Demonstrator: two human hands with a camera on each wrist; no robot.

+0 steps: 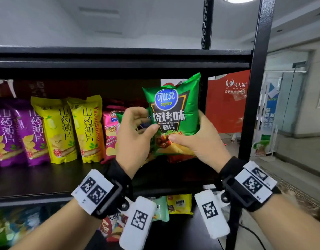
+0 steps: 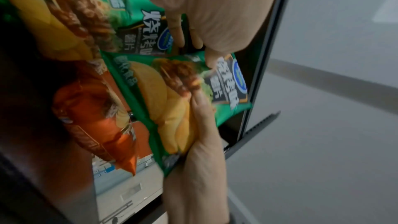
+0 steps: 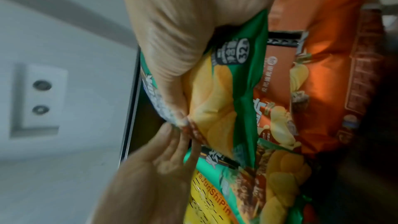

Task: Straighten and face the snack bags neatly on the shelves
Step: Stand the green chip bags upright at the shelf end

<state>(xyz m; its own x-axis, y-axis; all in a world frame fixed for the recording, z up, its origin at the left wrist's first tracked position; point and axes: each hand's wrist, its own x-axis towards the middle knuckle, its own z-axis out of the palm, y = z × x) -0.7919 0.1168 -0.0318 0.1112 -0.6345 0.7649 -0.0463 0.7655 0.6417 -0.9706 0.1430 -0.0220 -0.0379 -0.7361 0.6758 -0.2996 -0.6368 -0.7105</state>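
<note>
Right now my right hand (image 1: 193, 139) grasps the green barbecue chip bag (image 1: 173, 112) at its lower right edge, thumb across the front, fingers behind. My left hand (image 1: 135, 134) curls against the bag's lower left side, thumb on the printed face; the left wrist view suggests its fingers reach in among the bags behind, so I cannot tell exactly how much of the front bag it pinches. The bag stands upright, label toward me, raised a little over the black shelf board (image 1: 47, 179).

I judge it light, air-puffed and slick, with brittle chips inside, so I would hold it by the side seams or bottom corners and avoid squeezing the middle.

Behind the green bag sits a second green bag (image 2: 137, 28) of the same print, and below and behind it orange bags (image 3: 323, 67). Left of the green bag stand a pink chip bag (image 1: 110, 134), then two yellow bags (image 1: 74, 129), then purple bags (image 1: 16, 134), all upright. Right of it runs the rack's black upright post (image 1: 253, 98), with a red banner (image 1: 229, 101) and glass partitions beyond. Below it, a lower shelf carries more snack packs (image 1: 179, 203).
</note>
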